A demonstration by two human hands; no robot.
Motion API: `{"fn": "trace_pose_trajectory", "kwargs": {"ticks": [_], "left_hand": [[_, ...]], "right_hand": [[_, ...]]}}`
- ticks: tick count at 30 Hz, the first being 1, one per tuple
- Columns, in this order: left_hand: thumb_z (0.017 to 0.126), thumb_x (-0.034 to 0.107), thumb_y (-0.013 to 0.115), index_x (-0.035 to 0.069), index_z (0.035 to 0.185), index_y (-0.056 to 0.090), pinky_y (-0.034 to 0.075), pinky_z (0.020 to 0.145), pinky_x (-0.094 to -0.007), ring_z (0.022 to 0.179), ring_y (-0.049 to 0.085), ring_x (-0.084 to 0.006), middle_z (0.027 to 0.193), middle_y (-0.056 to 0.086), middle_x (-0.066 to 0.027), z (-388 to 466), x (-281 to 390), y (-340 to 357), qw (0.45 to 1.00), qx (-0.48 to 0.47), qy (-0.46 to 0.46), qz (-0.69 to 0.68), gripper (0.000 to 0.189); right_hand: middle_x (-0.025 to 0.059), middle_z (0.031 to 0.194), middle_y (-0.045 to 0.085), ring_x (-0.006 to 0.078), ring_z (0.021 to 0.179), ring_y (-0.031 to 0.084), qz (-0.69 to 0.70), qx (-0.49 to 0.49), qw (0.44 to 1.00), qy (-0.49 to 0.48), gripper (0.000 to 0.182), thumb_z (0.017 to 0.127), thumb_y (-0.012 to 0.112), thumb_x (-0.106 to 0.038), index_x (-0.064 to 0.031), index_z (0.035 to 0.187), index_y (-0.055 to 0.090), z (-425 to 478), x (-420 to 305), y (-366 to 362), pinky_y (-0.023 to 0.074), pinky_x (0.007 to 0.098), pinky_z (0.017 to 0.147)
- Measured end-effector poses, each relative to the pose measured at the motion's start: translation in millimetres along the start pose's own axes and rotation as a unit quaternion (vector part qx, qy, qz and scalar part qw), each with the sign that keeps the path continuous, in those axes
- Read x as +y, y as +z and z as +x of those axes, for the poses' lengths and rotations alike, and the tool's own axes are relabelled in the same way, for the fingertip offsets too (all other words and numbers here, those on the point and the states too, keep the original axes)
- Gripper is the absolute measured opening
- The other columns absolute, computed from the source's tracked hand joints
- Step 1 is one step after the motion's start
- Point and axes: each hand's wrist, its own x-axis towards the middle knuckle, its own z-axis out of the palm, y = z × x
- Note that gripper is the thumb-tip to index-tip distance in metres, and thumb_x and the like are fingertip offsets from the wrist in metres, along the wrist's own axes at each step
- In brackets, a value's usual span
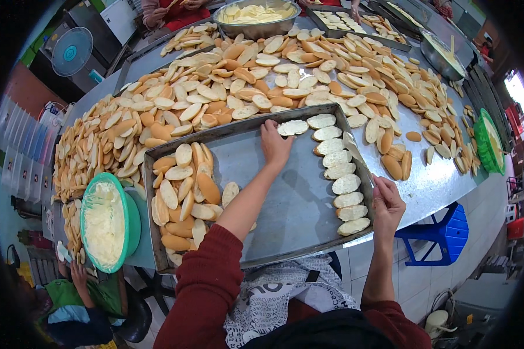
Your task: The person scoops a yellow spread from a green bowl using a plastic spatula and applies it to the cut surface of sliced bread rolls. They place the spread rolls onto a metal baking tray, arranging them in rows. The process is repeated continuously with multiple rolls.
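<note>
A metal baking tray (262, 257) lies before me. Inside it at the top, my left hand (276, 141) touches the end of a cream-spread bread slice (293, 127). My right hand (387, 198), beyond the tray's right wall, grips a spreading knife (357, 152) whose blade reaches over the tray's right side. A column of cream-spread slices (346, 184) runs along that side. Plain bread slices (179, 173) are heaped in the tray's left part. Left of the tray, a green plastic basin (133, 222) holds pale cream (105, 224).
A large heap of bread slices (244, 83) covers much of the metal table (423, 192). A metal bowl (257, 28) and another tray (393, 42) stand at the far side, near other people. A blue plastic stool (454, 233) stands at right; a person (76, 305) is at lower left.
</note>
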Motion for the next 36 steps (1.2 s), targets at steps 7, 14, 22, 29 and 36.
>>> {"fn": "trace_pose_trajectory", "kwargs": {"ticks": [7,14,22,29,36], "left_hand": [[0.070,0.014,0.076,-0.002,0.115,0.040,0.038,0.092,-0.0416,0.106,0.045,-0.0350,0.113,0.047,-0.0189,-28.0,3.4,-43.2,0.996,0.030,0.086,0.026,0.060],[0.081,0.011,0.062,0.000,0.110,0.048,0.037,0.089,-0.0411,0.100,0.047,-0.0338,0.105,0.052,-0.0160,-102.3,-15.7,-189.5,0.989,0.035,0.132,0.061,0.034],[0.089,0.014,0.051,-0.003,0.116,0.042,0.029,0.096,-0.0460,0.107,0.041,-0.0357,0.114,0.046,-0.0203,-168.3,-102.6,-290.7,0.951,0.263,-0.003,0.160,0.033],[0.090,0.014,0.046,-0.004,0.118,0.040,0.029,0.097,-0.0457,0.109,0.040,-0.0368,0.116,0.045,-0.0219,-177.9,-122.3,-318.8,0.944,0.267,0.013,0.193,0.033],[0.088,0.013,0.050,-0.003,0.111,0.045,0.037,0.089,-0.0437,0.097,0.048,-0.0369,0.107,0.051,-0.0206,-170.4,-124.2,-339.9,0.934,0.273,0.118,0.198,0.029]], "right_hand": [[0.0046,0.098,0.061,0.0110,0.089,0.055,0.002,-0.030,0.999,-0.020,0.024,0.085,0.061,0.001,-0.0026,0.108,0.068,-2.7,6.3,6.3,0.0418,0.0208,0.080],[-0.0009,0.081,0.056,0.0062,0.061,0.040,0.145,-0.065,0.986,0.050,0.030,0.087,0.060,-0.006,0.0046,0.115,0.060,49.9,101.7,-36.1,0.0327,0.0204,0.055],[-0.0028,0.073,0.045,0.0067,0.062,0.039,0.198,-0.130,0.966,0.107,0.040,0.092,0.056,-0.012,0.0052,0.128,0.048,60.0,138.9,-38.9,0.0335,0.0201,0.056],[-0.0004,0.078,0.055,0.0052,0.062,0.041,0.229,-0.136,0.957,0.117,0.035,0.091,0.058,-0.012,0.0058,0.121,0.053,43.2,128.1,-11.0,0.0345,0.0181,0.054],[-0.0001,0.077,0.055,0.0058,0.061,0.039,0.207,-0.149,0.960,0.118,0.039,0.091,0.059,-0.013,0.0065,0.123,0.052,18.9,116.9,7.4,0.0298,0.0188,0.053]]}}
